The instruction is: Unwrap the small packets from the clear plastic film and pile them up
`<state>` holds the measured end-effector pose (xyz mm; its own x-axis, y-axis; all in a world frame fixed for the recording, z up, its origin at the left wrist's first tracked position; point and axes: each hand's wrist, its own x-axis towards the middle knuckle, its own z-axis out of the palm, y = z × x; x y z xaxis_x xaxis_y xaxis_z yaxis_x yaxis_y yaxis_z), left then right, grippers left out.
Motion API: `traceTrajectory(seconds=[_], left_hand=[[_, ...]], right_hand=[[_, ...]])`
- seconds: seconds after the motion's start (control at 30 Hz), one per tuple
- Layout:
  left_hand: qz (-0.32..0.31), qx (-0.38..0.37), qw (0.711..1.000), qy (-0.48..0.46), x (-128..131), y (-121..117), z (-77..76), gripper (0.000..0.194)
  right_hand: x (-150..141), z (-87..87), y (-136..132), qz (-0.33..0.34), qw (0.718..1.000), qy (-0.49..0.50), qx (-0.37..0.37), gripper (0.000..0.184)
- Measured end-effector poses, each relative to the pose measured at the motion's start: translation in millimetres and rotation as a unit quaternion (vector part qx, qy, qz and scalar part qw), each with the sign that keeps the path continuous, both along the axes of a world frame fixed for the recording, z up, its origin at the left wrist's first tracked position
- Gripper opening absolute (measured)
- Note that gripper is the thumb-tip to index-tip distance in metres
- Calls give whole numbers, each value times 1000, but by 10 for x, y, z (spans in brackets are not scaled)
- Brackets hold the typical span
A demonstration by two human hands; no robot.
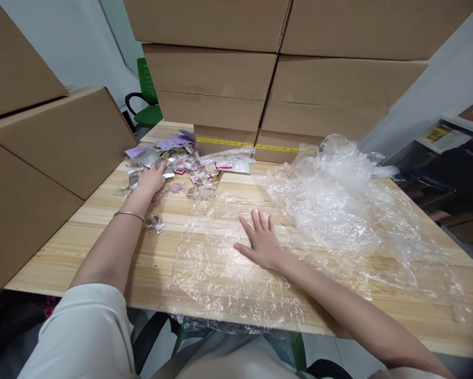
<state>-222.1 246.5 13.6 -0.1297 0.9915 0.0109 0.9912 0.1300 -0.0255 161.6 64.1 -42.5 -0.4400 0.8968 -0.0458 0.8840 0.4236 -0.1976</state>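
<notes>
My right hand (262,243) lies flat, fingers spread, on a clear plastic sheet (220,279) that covers the middle of the table and hangs over its front edge. At the left, my left hand (151,180) reaches onto a pile of small packets, its fingers apart over a silver packet (146,158). Whether its fingertips grip anything is hard to see. Behind that hand are purple packets (177,141). Small clear bags (202,187) with trinkets lie to its right, near a red-and-white labelled card (236,167). One small bag (154,223) sits nearer me.
Crumpled clear plastic (339,195) heaps up on the right of the wooden table (54,263). Large cardboard boxes (208,73) wall off the back, with more boxes (62,142) at the left. A yellow measuring tape (224,142) runs along the back edge. A green chair (147,92) stands behind.
</notes>
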Motion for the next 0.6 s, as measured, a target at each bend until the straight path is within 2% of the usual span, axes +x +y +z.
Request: traceTrajectory(seconds=[0.13, 0.27, 0.37, 0.47, 0.53, 0.6], left_hand=[[8, 56, 998, 5, 50, -148, 36, 50], [31, 113, 993, 2, 81, -305, 205, 43], [59, 165, 984, 1, 94, -484, 412, 39], [79, 221, 972, 0, 118, -780, 682, 38], [72, 274, 959, -29, 174, -1038, 866, 37], [29, 321, 942, -95, 286, -1307, 1009, 34]], right_hand=[[1, 22, 44, 11, 1000, 1, -6, 91], [-22, 27, 137, 26, 1000, 1, -7, 93], [-41, 8, 197, 33, 999, 0, 0, 93], [-44, 20, 231, 39, 999, -4, 12, 92], [-40, 98, 251, 46, 998, 10, 30, 89], [-40, 262, 275, 51, 996, 66, 43, 87]])
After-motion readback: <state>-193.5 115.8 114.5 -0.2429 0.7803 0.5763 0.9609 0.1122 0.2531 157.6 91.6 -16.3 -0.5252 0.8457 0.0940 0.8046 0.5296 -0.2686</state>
